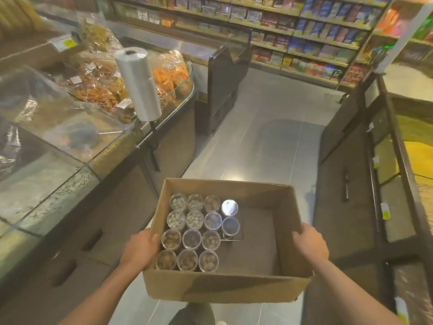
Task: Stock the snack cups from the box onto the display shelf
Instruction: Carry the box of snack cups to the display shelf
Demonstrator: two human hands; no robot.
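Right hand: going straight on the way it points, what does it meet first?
The cardboard box, whose right wall the right hand grips; past the rim, probably bare floor, then the snack cups.

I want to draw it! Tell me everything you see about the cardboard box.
The cardboard box is brown and open-topped, held level above the grey floor. The left hand grips its left wall, the right hand its right wall. Clear lidded snack cups stand packed in its left half; the right half is bare.
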